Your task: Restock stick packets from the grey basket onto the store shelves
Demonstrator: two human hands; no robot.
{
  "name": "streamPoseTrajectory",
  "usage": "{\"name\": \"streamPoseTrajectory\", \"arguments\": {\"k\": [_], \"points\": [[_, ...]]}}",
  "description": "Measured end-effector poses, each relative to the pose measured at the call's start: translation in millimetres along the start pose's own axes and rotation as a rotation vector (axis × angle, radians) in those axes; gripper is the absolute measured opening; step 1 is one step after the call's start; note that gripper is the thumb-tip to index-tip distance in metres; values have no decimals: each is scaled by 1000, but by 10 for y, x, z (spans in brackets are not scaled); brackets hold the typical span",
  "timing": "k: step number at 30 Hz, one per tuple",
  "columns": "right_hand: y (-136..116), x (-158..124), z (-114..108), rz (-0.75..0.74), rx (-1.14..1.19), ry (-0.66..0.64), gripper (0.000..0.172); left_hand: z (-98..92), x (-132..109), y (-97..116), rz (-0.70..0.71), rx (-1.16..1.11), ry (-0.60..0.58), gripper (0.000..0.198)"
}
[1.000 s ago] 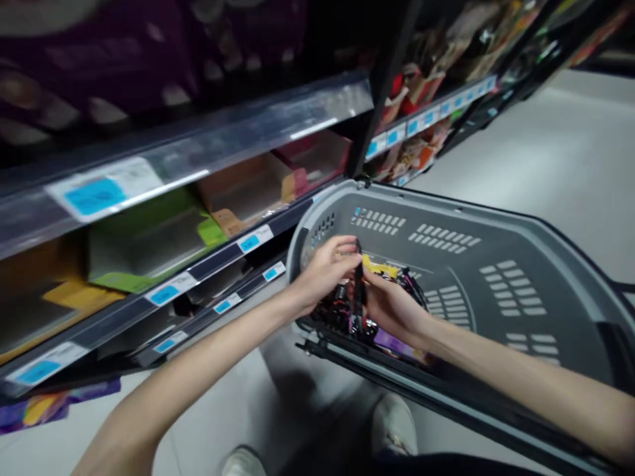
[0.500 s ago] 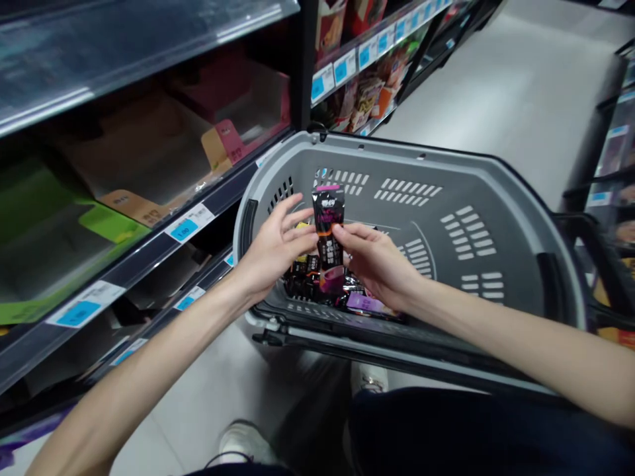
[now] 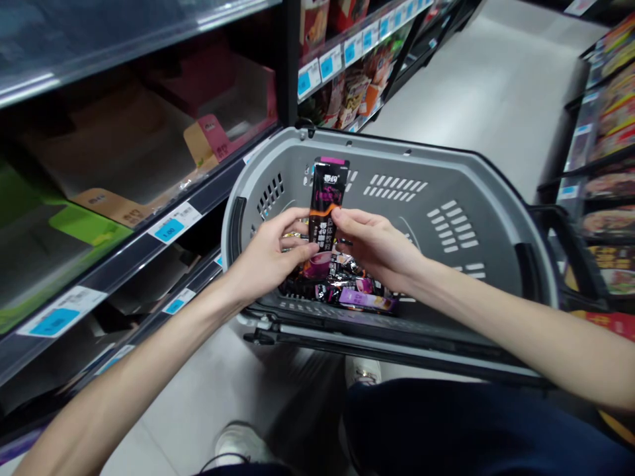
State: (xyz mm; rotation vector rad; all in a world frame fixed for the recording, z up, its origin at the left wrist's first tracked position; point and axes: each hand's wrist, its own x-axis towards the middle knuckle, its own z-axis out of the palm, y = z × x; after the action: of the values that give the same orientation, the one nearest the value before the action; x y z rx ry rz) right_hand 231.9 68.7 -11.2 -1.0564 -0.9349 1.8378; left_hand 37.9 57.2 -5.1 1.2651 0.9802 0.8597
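Both hands hold one black-and-purple snack sachet (image 3: pixel 326 211) upright over a grey shopping basket (image 3: pixel 496 198). The left hand (image 3: pixel 270 254) and right hand (image 3: pixel 380 248) each keep a narrow grip on its edges. More sachets (image 3: pixel 347 291) lie at the basket's near-left corner.

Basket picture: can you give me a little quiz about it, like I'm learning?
1. True or false: the left hand and the right hand both hold the black packet upright above the grey basket.
2. Where do the other packets lie? A on the floor; B in the basket; C on the shelf.
3. Fill in: the price tags on the shelf edge are white and ___.
Key: 1 true; 2 B; 3 blue.
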Motion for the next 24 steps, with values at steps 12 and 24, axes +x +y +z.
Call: {"name": "streamPoseTrajectory", "arguments": {"k": [12,24], "points": [[-65,-5,4,-13,-14,45,22,19,9,12,41,-130,102,43],[-36,-6,7,-83,-51,113,23,16,11,-3,45,-122,120,33]]}}
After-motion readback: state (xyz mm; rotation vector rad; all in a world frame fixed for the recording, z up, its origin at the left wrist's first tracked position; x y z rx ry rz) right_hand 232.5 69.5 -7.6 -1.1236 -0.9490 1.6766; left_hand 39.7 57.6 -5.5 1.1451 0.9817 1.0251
